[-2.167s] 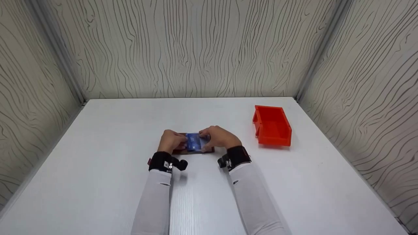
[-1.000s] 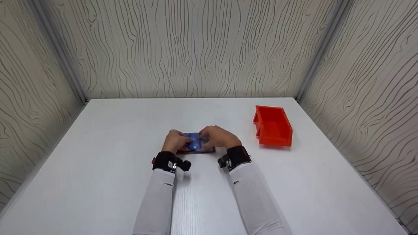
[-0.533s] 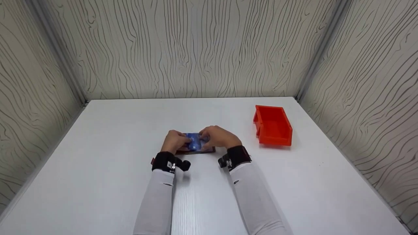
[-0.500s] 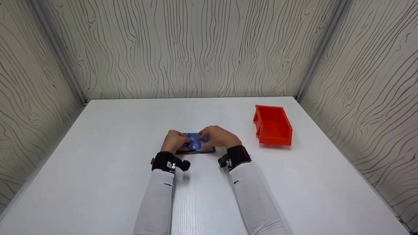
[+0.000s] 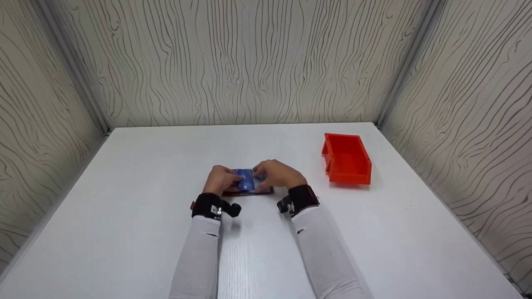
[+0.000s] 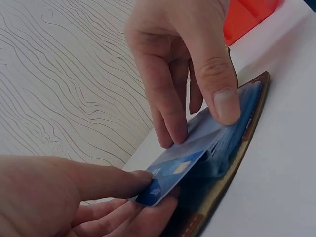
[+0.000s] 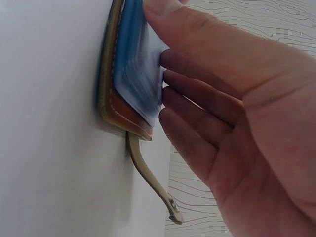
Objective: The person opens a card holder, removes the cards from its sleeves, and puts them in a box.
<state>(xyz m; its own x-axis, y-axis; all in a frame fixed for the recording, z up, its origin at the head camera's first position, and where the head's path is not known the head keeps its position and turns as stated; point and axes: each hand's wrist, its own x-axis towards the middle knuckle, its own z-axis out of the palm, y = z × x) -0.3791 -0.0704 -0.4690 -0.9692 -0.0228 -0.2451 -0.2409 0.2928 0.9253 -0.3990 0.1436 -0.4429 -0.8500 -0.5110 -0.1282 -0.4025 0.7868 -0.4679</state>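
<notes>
A brown leather card holder lies open on the white table, with a stack of clear plastic sleeves inside. My left hand pinches the end of a blue bank card between thumb and fingers. The card's other end lies at the mouth of a clear sleeve, seemingly partly in it. On the sleeves' other side, my right hand holds them, the thumb at the near edge and the fingertips at the far edge. A strap with a snap sticks out from the holder in the right wrist view.
A red plastic bin stands on the white table to the right, beyond my right hand. Wood-patterned panels enclose the table at the back and both sides.
My left hand first moved right with the bank card, toward the right hand, then slid slightly back left. The right hand has stayed in place on the sleeves.
</notes>
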